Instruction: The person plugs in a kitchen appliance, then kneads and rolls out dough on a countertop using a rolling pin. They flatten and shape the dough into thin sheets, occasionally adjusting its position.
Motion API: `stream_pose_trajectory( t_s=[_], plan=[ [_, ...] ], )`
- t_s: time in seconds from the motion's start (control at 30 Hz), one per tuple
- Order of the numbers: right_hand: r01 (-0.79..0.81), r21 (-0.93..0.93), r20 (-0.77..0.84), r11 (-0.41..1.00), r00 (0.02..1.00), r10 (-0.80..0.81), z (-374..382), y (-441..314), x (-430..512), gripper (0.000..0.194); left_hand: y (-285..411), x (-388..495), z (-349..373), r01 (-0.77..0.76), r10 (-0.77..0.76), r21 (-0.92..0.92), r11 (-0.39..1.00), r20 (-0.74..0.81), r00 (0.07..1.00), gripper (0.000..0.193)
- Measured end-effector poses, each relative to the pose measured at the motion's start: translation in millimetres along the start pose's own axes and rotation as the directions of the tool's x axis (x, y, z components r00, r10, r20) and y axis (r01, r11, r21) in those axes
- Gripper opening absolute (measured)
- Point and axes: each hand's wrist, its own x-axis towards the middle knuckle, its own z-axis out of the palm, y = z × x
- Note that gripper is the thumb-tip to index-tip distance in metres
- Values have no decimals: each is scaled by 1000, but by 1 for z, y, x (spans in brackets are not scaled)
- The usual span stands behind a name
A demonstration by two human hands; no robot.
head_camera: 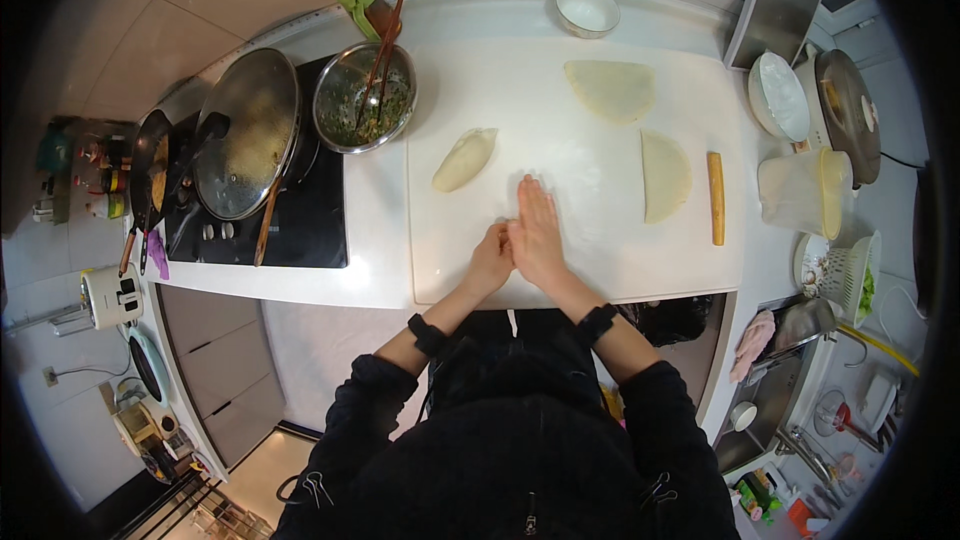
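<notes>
In the head view, my right hand (pixel 538 231) lies above the white board (pixel 525 105), its fingers stretched forward and nearly flat. Curled beside its thumb side, my left hand (pixel 491 261) touches it, and what its fingers hold, if anything, is hidden. A plump half-moon dough parcel (pixel 464 160) rests ahead and to the left of them. Farther right are two thin half-round dough sheets, one at the back (pixel 613 90) and one nearer (pixel 664 176). A wooden rolling pin (pixel 717 199) lies along the board's right side.
A steel bowl (pixel 330 116) with chopped green filling and chopsticks (pixel 388 34) stands at the board's left. Beyond it, a lidded pan (pixel 247 135) sits on the black hob (pixel 315 232). White bowls (pixel 588 10) (pixel 778 96) and a plastic container (pixel 795 191) stand behind and right.
</notes>
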Motion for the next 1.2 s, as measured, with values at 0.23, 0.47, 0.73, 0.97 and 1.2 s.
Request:
stream_pose_trajectory(
  t_s=[0.23,0.47,0.73,0.97,1.2],
  plan=[
    [135,-283,145,950,985,-96,33,-11,20,73,20,-22,-59,34,-53,-148,988,-131,990,30],
    [-23,149,26,989,999,19,18,-4,22,61,17,-9,-66,-101,81,-98,990,-195,978,29],
    [-74,322,-97,944,989,110,-67,54,-4,48,22,19,-21,-106,121,252,962,-47,992,22],
    [-18,184,20,983,1000,15,-57,49,-27,36,40,23,-16,-162,120,166,973,235,964,21],
    [-342,452,39,824,930,364,-26,22,-27,29,51,13,-6,-147,158,-150,978,57,986,18]
  ],
)
